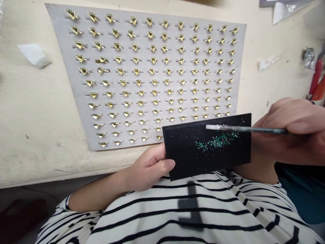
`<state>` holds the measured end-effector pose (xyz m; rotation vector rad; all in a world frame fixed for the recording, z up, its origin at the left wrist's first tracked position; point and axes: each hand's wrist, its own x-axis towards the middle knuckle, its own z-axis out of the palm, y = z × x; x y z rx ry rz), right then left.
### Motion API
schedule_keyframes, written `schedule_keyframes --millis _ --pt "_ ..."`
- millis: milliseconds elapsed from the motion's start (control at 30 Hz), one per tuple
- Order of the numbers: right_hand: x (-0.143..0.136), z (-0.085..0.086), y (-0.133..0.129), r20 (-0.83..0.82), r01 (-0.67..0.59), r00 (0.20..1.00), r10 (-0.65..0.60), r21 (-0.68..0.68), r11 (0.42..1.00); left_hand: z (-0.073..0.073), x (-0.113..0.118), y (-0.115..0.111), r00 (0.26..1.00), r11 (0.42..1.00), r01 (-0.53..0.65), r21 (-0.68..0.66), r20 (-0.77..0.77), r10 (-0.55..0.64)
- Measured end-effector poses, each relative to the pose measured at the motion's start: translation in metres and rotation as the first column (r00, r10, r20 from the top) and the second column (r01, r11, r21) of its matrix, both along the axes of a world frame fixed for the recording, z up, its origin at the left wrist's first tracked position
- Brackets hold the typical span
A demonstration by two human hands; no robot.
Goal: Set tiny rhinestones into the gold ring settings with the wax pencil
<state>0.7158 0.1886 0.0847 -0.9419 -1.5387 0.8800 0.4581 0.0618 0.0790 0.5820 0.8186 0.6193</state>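
Note:
My left hand [149, 167] grips the left end of a flat black tray [188, 156], thumb on top and fingers underneath. Scattered over the tray's right half are tiny green and clear stones [218, 141]. My right hand [302, 128] pinches a thin dark stick [256, 129] with a white tip, perhaps a brush or a wax pen. The tip hovers over the tray's upper part; whether it touches I cannot tell. Beyond the tray lies a grey foam board [76, 81] with rows of gold rings [138, 82], each with a triangular head.
The pale tabletop [22, 128] ends just in front of my body. A white folded scrap [35, 56] lies at the left. On the right are a small plastic bag [268, 63], a bigger bag [286, 12], crumpled foil [308, 56] and red-handled tools [317, 76].

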Motion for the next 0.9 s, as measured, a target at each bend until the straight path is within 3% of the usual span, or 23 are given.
schedule_keyframes --millis 67,100,233,367,600,700,733,900 --pt "0.007 -0.003 -0.003 -0.055 -0.179 0.981 0.186 0.108 0.978 0.0 0.0 -0.001 1.0 1.0 -0.004 -0.016 0.002 0.004" --pt "0.008 -0.004 -0.005 -0.085 -0.186 0.976 0.198 0.137 0.973 0.0 0.0 -0.002 1.0 1.0 -0.01 -0.023 0.006 0.01" --pt "-0.001 -0.01 -0.013 -0.187 0.029 0.982 0.005 0.178 0.984 0.0 0.001 -0.003 0.999 0.998 -0.039 -0.051 0.014 0.04" --pt "-0.012 -0.009 -0.018 -0.162 0.084 0.986 -0.046 0.23 0.97 -0.002 0.001 -0.004 0.999 0.998 -0.042 -0.041 0.027 0.044" --pt "0.008 0.004 -0.018 0.05 -0.096 0.995 0.092 0.091 0.991 -0.004 -0.001 -0.004 0.999 0.999 -0.035 -0.02 0.021 0.035" --pt "0.026 0.012 -0.013 0.178 -0.291 0.938 0.298 -0.066 0.954 -0.004 -0.001 -0.005 0.998 0.999 -0.041 -0.023 0.038 0.042" --pt "0.031 0.014 -0.011 0.181 -0.332 0.924 0.338 -0.063 0.941 -0.004 0.0 -0.005 0.998 0.999 -0.045 -0.024 0.047 0.046" --pt "0.029 0.014 -0.011 0.212 -0.308 0.924 0.319 -0.086 0.948 -0.005 0.0 -0.005 0.998 0.999 -0.037 -0.002 0.051 0.037"
